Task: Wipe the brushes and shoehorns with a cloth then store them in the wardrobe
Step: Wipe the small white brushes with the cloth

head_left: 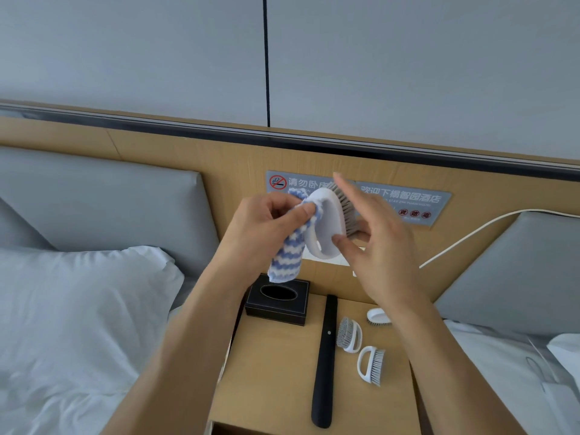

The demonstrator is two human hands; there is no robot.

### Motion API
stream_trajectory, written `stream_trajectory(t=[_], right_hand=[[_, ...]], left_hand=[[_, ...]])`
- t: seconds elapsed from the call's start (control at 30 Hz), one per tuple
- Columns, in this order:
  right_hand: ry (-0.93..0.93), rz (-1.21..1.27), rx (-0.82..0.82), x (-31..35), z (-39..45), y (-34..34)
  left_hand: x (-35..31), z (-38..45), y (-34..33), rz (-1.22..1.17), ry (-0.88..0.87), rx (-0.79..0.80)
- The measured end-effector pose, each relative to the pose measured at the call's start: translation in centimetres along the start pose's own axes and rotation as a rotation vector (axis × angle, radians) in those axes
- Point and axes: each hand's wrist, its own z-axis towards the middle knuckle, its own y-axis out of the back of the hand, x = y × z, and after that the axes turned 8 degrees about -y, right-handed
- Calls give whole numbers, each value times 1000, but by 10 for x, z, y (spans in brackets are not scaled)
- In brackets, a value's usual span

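Note:
My right hand (381,233) holds a white brush with grey bristles (328,224) up in front of the headboard, thumb and fingers around its lower end. My left hand (266,227) grips a blue-and-white striped cloth (287,259) and presses it against the brush's white handle. On the wooden nightstand (273,372) below lie a long black shoehorn (324,362) and three more white brushes: one with bristles up (349,335), one on its side (372,365), and one (378,316) partly hidden behind my right wrist.
A black tissue box (277,301) stands at the nightstand's back left. Beds with white pillows (78,296) flank the nightstand on both sides. A grey sign (408,202) and a white cable (470,237) are on the wooden headboard panel.

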Motion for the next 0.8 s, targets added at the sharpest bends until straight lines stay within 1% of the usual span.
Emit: stream_trajectory(t=[0.1, 0.17, 0.23, 0.3, 0.4, 0.5, 0.57, 0.67, 0.73, 0.8], right_hand=[[62, -165, -34, 7, -2, 0], [97, -220, -44, 8, -2, 1], [110, -242, -38, 8, -2, 2], [113, -252, -42, 6, 0, 3], [78, -229, -64, 4, 3, 2], [-12, -128, -56, 2, 3, -1], [-106, 25, -27, 0, 4, -3], [-297, 252, 55, -8, 4, -10], [-420, 415, 117, -15, 5, -17], [-515, 591, 180, -23, 5, -26]], left_hand=[[-3, 9, 6, -89, 204, 19], [-2, 16, 8, -136, 317, 44], [0, 21, 8, -201, 394, 60], [2, 23, 6, -272, 435, 67], [6, 19, 3, -334, 374, 57], [13, 12, 0, -303, 213, 36], [18, 7, -2, -292, 111, 29], [28, 1, -3, -246, 13, 15], [36, -1, 0, -227, -34, 24], [45, -3, 3, -266, -36, 23]])
